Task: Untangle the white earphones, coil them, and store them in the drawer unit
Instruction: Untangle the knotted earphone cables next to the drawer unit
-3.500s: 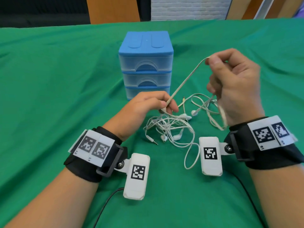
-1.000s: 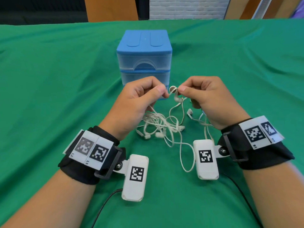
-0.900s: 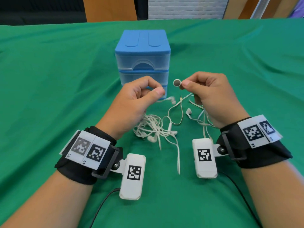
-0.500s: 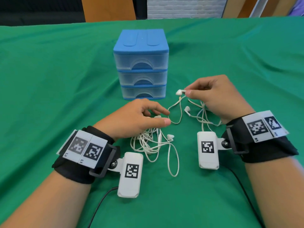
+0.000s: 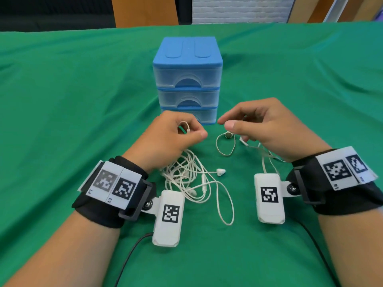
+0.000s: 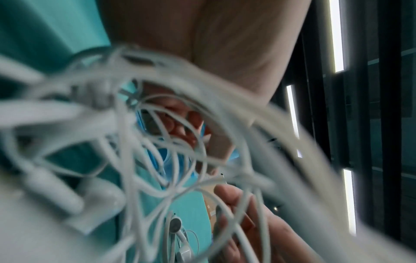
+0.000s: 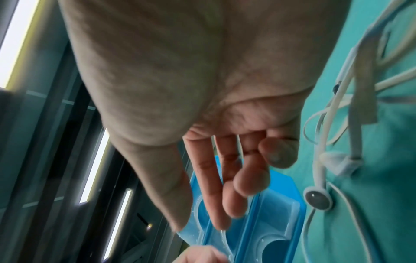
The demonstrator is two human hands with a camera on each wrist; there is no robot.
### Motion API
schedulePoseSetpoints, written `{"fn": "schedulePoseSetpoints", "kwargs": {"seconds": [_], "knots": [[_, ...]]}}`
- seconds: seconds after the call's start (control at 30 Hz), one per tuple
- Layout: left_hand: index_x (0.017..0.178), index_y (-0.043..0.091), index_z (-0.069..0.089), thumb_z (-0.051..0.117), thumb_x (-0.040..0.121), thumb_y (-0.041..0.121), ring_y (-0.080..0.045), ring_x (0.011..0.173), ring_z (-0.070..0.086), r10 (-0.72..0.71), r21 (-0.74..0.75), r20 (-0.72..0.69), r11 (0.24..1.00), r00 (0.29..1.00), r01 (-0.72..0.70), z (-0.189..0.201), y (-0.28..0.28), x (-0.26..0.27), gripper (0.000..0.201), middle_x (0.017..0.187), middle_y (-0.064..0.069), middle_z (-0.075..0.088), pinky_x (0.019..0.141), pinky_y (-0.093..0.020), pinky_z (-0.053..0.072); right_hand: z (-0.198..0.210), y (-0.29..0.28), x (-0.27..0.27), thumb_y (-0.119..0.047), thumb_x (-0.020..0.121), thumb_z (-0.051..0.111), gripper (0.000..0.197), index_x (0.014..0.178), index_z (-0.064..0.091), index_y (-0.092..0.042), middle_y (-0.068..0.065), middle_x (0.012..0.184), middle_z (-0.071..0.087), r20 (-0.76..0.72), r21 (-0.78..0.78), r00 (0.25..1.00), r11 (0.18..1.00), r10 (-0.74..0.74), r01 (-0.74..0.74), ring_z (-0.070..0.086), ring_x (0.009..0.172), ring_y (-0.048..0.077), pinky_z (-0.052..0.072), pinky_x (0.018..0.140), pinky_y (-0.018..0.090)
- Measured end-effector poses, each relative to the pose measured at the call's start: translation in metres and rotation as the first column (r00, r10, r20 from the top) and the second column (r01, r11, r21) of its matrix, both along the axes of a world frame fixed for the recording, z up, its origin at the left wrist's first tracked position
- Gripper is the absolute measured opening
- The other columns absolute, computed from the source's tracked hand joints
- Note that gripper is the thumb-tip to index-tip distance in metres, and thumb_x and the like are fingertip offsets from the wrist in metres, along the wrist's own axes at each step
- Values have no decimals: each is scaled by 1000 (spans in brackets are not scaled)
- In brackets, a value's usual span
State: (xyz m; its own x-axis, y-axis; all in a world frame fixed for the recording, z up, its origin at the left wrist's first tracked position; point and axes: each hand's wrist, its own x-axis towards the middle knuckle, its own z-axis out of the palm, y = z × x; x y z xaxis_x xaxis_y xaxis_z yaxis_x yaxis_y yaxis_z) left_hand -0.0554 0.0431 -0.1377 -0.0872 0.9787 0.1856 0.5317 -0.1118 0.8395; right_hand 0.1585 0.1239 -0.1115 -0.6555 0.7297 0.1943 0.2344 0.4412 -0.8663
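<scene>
Your left hand (image 5: pixel 170 139) is curled, thumb and forefinger pinching a small loop of cable from the white earphones (image 5: pixel 190 179). The bulk of the tangle lies on the green surface (image 5: pixel 72 104) just under and behind that hand, and one earbud (image 5: pixel 220 171) pokes out to its right. In the left wrist view the cords (image 6: pixel 157 160) crowd the lens in a blurred mass, so you cannot count the strands there.

Your right hand (image 5: pixel 267 129) hovers with its fingers (image 7: pixel 225 178) loosely spread and slightly bent; it seems to grip nothing, though a thin cord may pass between two fingers. Just below its thumb a round earbud (image 5: pixel 228 135) rests on the cloth atop a small cable loop.

The blue drawer unit (image 5: pixel 187 79) stands upright just beyond both hands, all three drawers closed.
</scene>
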Motion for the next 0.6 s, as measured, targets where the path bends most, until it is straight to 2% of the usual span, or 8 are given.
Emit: {"fn": "schedulePoseSetpoints", "kwargs": {"seconds": [0.07,0.13,0.2,0.3,0.43,0.53,0.6], "knots": [[79,17,71,75,89,25,-11,54,47,66,60,105,996,992,-72,1,1,1,14,59,12,54,55,-24,39,1,-5,-3,-16,87,73,13,97,76,-8,-1,71,67,18,-45,997,996,74,-73,53,60,10,43,56,15],[81,13,70,75,90,23,-12,53,50,113,95,158,987,981,-129,1,2,2,13,61,7,56,53,-25,43,2,-10,-4,-24,82,74,23,98,76,-8,3,73,68,77,-97,983,983,165,-157,56,60,8,43,56,13],[84,10,70,74,90,21,-12,53,52,137,118,195,980,971,-162,3,3,3,13,64,4,56,52,-28,47,2,-13,-6,-35,75,75,33,100,76,-13,2,76,69,157,-143,955,963,251,-230,57,61,6,44,58,15],[92,9,70,72,92,20,-13,60,57,127,119,292,979,948,-168,5,2,6,11,72,5,60,57,-29,53,2,-16,-9,-41,73,78,37,103,75,-19,8,89,72,230,-188,917,940,325,-286,54,61,6,43,64,24],[104,14,68,68,94,27,-12,77,66,58,103,383,989,922,-105,8,1,9,16,91,7,67,68,-28,55,4,-20,-12,-35,75,83,36,107,72,-21,8,94,73,289,-263,869,906,401,-331,52,65,14,42,64,31],[106,14,68,63,91,37,-14,86,68,45,83,405,993,913,-86,9,1,11,28,103,-5,68,72,-28,53,3,-25,-16,-28,75,85,41,111,67,-22,10,94,72,307,-308,837,879,454,-363,51,64,17,41,62,32],[104,17,69,60,90,38,-14,88,67,44,78,411,993,910,-83,10,0,11,27,106,-6,68,74,-28,51,2,-26,-17,-23,75,86,51,117,59,-26,15,94,71,280,-331,843,870,460,-365,51,64,20,41,63,34]]}}
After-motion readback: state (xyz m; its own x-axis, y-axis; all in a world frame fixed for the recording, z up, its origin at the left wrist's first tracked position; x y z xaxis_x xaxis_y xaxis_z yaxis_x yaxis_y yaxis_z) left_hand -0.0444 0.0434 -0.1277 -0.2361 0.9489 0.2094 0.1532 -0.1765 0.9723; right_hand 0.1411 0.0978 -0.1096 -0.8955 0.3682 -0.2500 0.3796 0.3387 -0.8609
